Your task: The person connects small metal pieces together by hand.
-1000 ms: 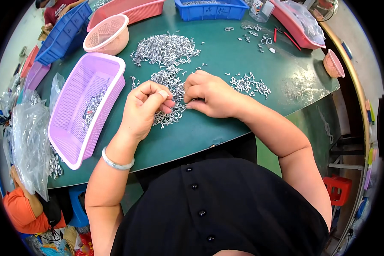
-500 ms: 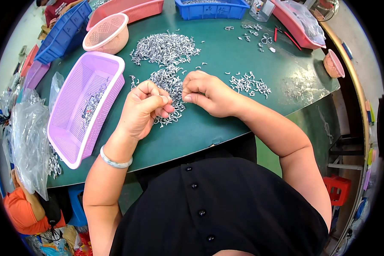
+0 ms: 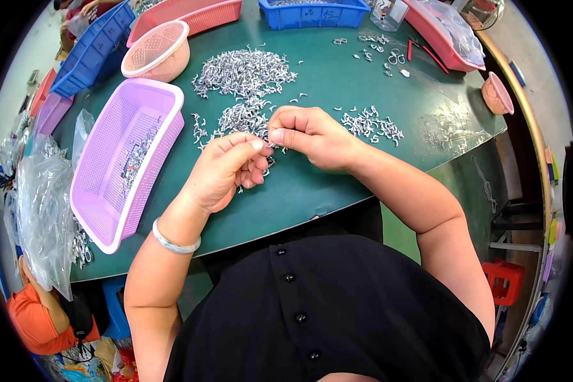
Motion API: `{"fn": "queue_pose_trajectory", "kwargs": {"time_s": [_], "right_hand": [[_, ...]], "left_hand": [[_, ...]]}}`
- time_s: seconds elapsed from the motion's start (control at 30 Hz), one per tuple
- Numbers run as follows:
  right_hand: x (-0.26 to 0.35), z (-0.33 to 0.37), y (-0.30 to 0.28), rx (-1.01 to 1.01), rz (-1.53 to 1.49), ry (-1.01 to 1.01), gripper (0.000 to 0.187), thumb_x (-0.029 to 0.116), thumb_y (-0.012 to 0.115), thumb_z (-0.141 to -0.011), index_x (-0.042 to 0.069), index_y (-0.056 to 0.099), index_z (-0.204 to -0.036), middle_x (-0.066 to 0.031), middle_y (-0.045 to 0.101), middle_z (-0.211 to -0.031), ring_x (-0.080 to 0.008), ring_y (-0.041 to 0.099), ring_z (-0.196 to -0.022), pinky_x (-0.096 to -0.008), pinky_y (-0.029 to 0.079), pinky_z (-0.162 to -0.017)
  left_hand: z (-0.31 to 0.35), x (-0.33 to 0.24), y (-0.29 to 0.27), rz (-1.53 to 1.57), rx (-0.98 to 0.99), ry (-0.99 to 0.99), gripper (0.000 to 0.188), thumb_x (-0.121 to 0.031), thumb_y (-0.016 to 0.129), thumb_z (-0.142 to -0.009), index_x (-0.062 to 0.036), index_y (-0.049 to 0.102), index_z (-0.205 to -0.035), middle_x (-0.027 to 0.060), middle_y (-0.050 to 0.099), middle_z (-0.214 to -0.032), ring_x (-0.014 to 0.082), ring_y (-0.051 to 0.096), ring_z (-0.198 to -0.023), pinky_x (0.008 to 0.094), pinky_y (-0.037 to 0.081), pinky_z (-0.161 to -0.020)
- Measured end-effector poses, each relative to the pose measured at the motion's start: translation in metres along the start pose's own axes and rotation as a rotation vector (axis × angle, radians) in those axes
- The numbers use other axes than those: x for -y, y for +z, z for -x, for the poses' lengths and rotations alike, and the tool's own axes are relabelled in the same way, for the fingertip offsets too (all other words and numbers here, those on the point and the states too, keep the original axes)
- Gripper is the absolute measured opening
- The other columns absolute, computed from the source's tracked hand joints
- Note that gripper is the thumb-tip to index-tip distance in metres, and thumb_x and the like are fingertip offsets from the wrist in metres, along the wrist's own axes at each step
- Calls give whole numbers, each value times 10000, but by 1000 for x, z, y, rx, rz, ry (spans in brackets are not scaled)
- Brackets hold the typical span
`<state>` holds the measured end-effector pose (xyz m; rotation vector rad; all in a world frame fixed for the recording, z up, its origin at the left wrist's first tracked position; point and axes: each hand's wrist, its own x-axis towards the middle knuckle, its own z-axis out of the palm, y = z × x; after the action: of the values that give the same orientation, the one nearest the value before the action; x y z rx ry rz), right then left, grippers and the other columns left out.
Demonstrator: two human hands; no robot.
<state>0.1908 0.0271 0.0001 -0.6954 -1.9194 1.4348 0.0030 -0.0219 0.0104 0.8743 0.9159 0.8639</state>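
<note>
My left hand (image 3: pixel 230 167) is closed in a pinch, its thumb pressed toward the curled fingers. Fingertip to fingertip with it, my right hand (image 3: pixel 312 135) also pinches, thumb against forefinger. Whatever they grip is too small and too covered to make out. Under and just beyond the fingers lies a pile of small curved grey metal pieces (image 3: pixel 240 118), partly hidden by my hands. A larger heap of the same pieces (image 3: pixel 243 71) spreads farther back. To the right of my right hand is a smaller scattered group of pieces (image 3: pixel 372 123).
A lilac perforated basket (image 3: pixel 173 121) with some pieces inside stands at left on the green table (image 3: pixel 337 76). Behind it are a pink round basket (image 3: pixel 183 48) and blue bins (image 3: pixel 315 18). Red-handled pliers (image 3: pixel 434 58) lie back right. An orange-clothed person (image 3: pixel 35 318) is at lower left.
My left hand has moved right and slightly down, bringing its fingertips up to those of my right hand. The right hand has barely shifted, and more of the near pile's left side shows.
</note>
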Motion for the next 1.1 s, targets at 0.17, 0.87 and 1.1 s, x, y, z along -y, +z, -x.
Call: {"fn": "queue_pose_trajectory", "kwargs": {"time_s": [0.17, 0.87, 1.1], "right_hand": [[-1, -1, 2, 0, -104, 58, 145, 133, 529, -860, -3, 573, -831, -15, 525, -799, -84, 476, -742, -244, 395, -672], [-2, 2, -1, -15, 670, -380, 61, 98, 633, -702, 66, 596, -738, -64, 522, -811, -242, 496, -805, -332, 405, -722], [0, 5, 7, 58, 870, -398, 83, 72, 650, -659, 75, 578, -700, -39, 502, -815, -230, 468, -781, -324, 381, -718]], "left_hand": [[0, 3, 0, 2, 71, -11, 181, -188, 514, -874, -30, 594, -837, 14, 576, -668, 77, 528, -525, 185, 400, -456], [-3, -1, -8, 166, -50, 75, 107, -138, 514, -846, -51, 535, -788, 32, 559, -685, 94, 514, -538, 187, 408, -474], [-5, 1, -14, 295, -4, 138, 72, -77, 465, -832, -35, 523, -840, 75, 580, -751, 146, 575, -627, 225, 449, -529]]}}
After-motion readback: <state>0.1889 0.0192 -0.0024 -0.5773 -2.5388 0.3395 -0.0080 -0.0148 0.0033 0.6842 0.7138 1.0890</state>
